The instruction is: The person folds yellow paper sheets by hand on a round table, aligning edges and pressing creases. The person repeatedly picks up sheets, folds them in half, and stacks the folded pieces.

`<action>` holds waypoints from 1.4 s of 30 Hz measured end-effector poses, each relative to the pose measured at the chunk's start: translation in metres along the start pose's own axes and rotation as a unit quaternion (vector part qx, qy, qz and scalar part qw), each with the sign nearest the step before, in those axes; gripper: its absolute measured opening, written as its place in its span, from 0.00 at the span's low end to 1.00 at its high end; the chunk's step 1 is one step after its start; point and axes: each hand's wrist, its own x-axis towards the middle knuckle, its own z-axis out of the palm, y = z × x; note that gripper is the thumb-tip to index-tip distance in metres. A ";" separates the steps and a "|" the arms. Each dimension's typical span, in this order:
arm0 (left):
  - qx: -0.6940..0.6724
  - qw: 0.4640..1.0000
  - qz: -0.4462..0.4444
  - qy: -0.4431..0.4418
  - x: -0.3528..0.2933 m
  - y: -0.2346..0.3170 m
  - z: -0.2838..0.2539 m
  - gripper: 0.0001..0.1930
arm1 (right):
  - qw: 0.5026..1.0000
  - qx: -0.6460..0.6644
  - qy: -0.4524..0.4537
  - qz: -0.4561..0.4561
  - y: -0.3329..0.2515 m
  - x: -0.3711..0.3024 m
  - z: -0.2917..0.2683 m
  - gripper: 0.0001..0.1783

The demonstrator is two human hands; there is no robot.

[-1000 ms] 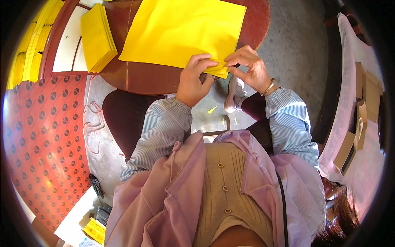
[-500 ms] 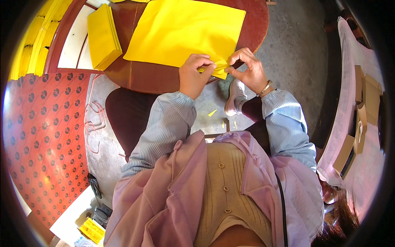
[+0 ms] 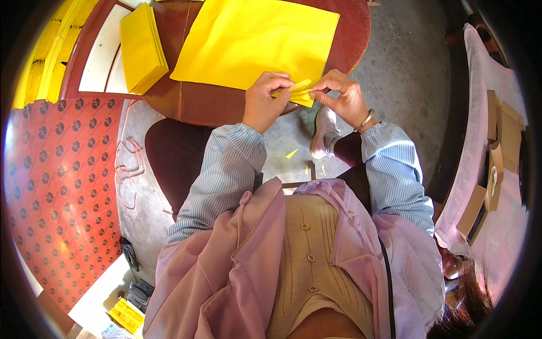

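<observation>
A large yellow sheet (image 3: pixel 257 48) lies on the dark red round-edged table (image 3: pixel 197 104), its near right corner reaching past the table's front edge. At that corner, gathered or folded yellow layers (image 3: pixel 301 91) stand up between my hands. My left hand (image 3: pixel 265 100) pinches them from the left with thumb and forefinger. From the right, my right hand (image 3: pixel 344 99) grips the same corner between thumb and fingertips. Whether the folded layers are part of the sheet or separate pieces, I cannot tell. A bracelet sits on my right wrist.
A thick stack of folded yellow sheets (image 3: pixel 141 51) stands at the table's left edge. More yellow bundles (image 3: pixel 53 56) are at the far left. Small yellow scraps (image 3: pixel 291 153) lie on the concrete floor. Open cardboard boxes (image 3: pixel 497 152) rest on a pale-covered surface at right.
My right hand has shifted slightly, its fingers now closer together on the corner. The folded layers there have changed shape a little. The sheet otherwise lies almost as before.
</observation>
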 end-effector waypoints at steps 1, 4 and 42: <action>-0.003 1.000 -0.006 -0.005 0.000 0.000 -0.001 0.09 | 1.000 0.015 0.001 0.009 0.000 0.000 0.000 0.09; 0.040 0.999 0.026 -0.014 -0.002 0.002 -0.001 0.11 | 1.000 0.018 0.006 0.017 0.001 0.000 0.001 0.09; 0.028 0.999 -0.005 -0.016 -0.003 0.002 -0.002 0.12 | 0.999 0.023 -0.023 0.030 0.001 0.004 -0.003 0.09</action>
